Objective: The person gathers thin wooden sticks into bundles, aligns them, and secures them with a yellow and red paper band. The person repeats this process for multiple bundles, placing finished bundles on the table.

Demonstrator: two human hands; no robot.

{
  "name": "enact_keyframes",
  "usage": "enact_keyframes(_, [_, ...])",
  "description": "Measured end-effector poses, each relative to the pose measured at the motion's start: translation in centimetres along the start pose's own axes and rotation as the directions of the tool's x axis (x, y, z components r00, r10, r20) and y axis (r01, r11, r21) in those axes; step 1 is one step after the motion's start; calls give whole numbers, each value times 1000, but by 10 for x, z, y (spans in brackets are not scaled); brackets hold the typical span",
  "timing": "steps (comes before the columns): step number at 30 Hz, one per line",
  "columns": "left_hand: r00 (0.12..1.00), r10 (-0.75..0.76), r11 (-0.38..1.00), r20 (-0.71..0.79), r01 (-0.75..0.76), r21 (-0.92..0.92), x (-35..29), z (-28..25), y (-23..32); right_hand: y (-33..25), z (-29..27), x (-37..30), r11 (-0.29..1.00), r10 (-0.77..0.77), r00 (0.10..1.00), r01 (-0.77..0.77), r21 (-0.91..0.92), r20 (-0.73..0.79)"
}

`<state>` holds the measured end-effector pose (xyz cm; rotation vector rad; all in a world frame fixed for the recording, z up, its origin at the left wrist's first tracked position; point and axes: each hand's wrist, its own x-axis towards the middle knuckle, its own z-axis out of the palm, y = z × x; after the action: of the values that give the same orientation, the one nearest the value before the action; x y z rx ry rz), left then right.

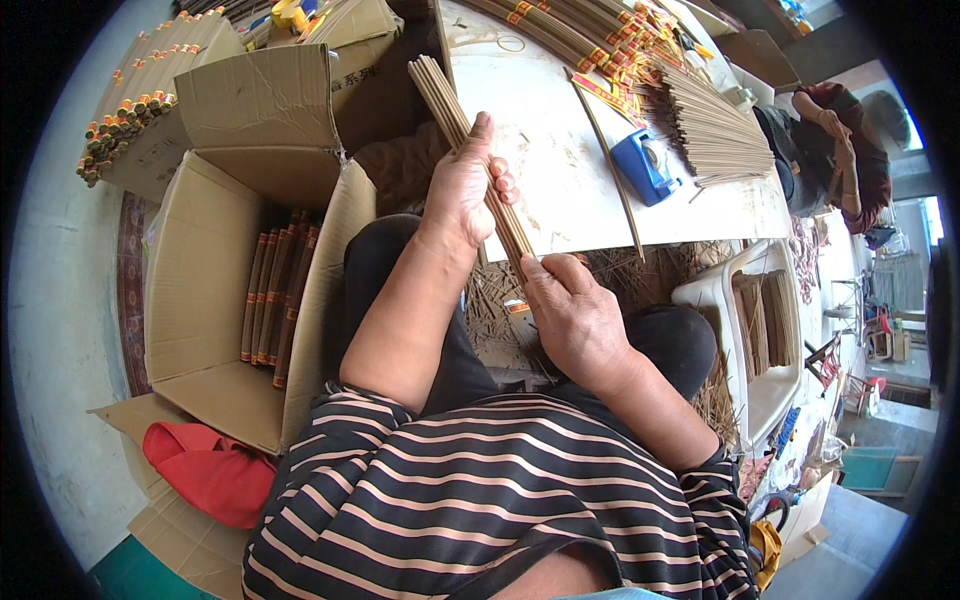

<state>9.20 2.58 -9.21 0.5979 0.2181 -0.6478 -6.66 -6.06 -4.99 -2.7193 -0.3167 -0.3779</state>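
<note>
A slim bundle of brown incense sticks [440,95] slants across in front of me, its far end up and to the left over the table's edge. My left hand [465,190] is closed around its middle, the thumb laid along the sticks. At the near end, my right hand [580,315] is closed on the bundle, hiding the stick ends. Beyond my hands on the white table [540,130] lie one long thin stick [610,160], a blue tape dispenser [645,167] and a fanned pile of loose incense sticks [715,135].
On my left, an open cardboard box [200,290] holds several banded bundles [280,290]; a red cloth [215,470] lies beside it. Labelled bundles [570,35] cover the table's far side. A white bin [710,290] with sticks is at right. Another person [840,150] stands far right.
</note>
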Motion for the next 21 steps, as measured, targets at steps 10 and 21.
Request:
enact_keyframes(10, [991,34,999,126,-35,4,-10,8,0,9,2,12,901,312,949,-309,304,40])
enact_keyframes(21, [934,297,953,197,-304,7,-29,16,22,11,18,8,750,495,771,-612,251,401])
